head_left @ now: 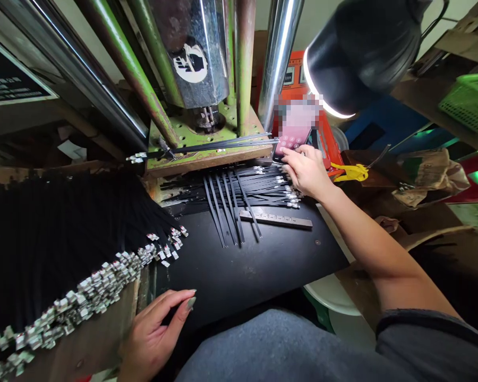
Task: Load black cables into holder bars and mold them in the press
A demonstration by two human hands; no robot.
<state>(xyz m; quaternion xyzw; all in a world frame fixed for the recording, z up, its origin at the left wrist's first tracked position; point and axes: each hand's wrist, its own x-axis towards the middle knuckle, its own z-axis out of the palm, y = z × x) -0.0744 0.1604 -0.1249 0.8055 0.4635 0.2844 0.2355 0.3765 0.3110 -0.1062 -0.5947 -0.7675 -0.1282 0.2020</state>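
Observation:
My right hand (308, 172) reaches to a phone (290, 142) with a lit pink screen that leans beside the machine. One finger is at the lower part of the screen, with the fingers loosely extended and not wrapped around anything. Near the front edge of the black table (231, 276), my left hand (159, 331) has its thumb and index fingertips together. Nothing shows between them. In front of the machine lie several black flat strips with silver metal ends (263, 193). A few separate strips (227, 212) lie crosswise over them, next to a slotted metal bar (279, 219).
A press (199, 74) with a perforated green base (223, 124) stands ahead, strips lying across it. A large pile of black strips with silver ends (95, 281) covers the left side. A lit black lamp (358, 58) overhangs the right, above yellow-handled pliers (350, 172).

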